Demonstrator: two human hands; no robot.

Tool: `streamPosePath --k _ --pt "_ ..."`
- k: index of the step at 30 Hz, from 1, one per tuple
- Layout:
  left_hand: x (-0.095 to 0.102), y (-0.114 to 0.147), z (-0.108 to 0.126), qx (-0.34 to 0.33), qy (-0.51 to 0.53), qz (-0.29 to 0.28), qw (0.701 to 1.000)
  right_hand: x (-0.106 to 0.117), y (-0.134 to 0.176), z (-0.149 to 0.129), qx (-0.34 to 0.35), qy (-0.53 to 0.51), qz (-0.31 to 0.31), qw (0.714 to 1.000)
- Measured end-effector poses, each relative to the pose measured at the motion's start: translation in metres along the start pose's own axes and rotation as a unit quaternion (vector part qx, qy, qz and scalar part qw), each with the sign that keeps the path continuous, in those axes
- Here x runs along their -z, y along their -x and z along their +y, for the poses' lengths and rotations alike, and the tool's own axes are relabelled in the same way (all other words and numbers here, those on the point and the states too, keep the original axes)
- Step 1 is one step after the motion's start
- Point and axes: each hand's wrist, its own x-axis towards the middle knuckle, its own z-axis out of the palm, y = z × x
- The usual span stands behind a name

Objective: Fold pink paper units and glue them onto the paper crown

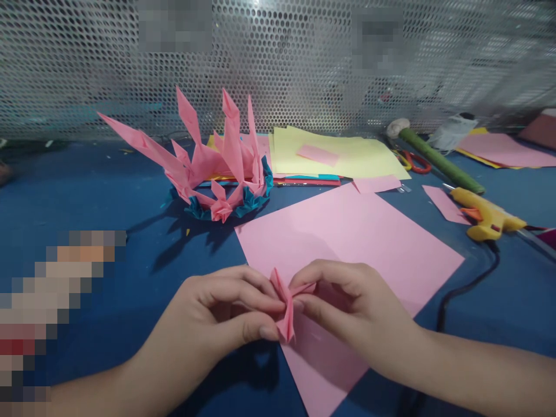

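Between my hands is a small folded pink paper piece [287, 315] with several pointed flaps. My left hand [234, 307] pinches its left side between fingers and thumb. On the other side, my right hand [347, 301] grips a flap with thumb and forefinger. Below lies a large pink paper sheet [391, 249], set at an angle on the blue table [99, 318]. Farther back to the left stands a paper crown [237, 156] of tall pink folded spikes, with crumpled blue paper around its base.
Yellow paper sheets [347, 147] lie on a stack at the back. A yellow glue gun [486, 217] with a black cord rests at right, near a green stick [438, 159] and red-handled scissors [419, 163]. Perforated metal [286, 69] closes off the back. A blurred-out patch covers the lower left.
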Motion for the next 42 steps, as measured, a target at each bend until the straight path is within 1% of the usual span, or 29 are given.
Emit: streamPosePath --k 5,8,14,19,24,27,31,35,39,40,42 --pt "0.0001 -0.0007 -0.0027 0.031 0.081 -0.027 0.996 0.0005 0.0015 0.001 0.001 0.005 0.012 1.0" --pt "0.0008 -0.001 -0.0042 0.042 0.097 -0.045 0.993 0.0004 0.0034 0.0008 0.005 0.013 0.014 1.0" --pt "-0.0001 -0.0016 -0.0003 0.035 0.065 -0.021 0.997 0.0004 0.0015 -0.0007 -0.009 0.016 0.006 1.0" --pt "-0.0024 -0.0002 0.0015 0.005 0.038 -0.036 0.999 -0.0004 -0.0002 -0.0018 -0.001 0.019 0.014 1.0" --pt "-0.0042 0.0043 -0.0006 -0.015 -0.014 -0.012 1.0 -0.0025 0.0014 -0.0024 0.013 0.022 0.02 0.999" --pt "-0.0039 0.0047 -0.0017 -0.021 -0.024 -0.003 0.999 -0.0037 0.0029 -0.0034 0.019 0.012 0.016 1.0" --pt "-0.0014 0.0026 -0.0022 -0.035 -0.03 -0.026 0.999 -0.0035 0.0051 -0.0039 0.06 0.011 0.007 0.998" --pt "-0.0007 0.0031 -0.0035 -0.034 -0.061 -0.009 0.998 -0.0012 0.0066 -0.0014 0.095 0.033 -0.026 0.995" --pt "-0.0037 0.0048 -0.0053 -0.036 -0.033 -0.036 0.998 -0.0009 0.0064 0.001 0.095 0.035 -0.044 0.994" --pt "-0.0045 0.0049 -0.0057 -0.032 -0.019 -0.035 0.999 -0.0012 0.0064 0.001 0.092 0.035 -0.047 0.994" --pt "-0.0057 0.0049 -0.0061 -0.02 0.003 -0.013 1.0 -0.0014 0.0065 0.0001 0.085 0.036 -0.054 0.994"
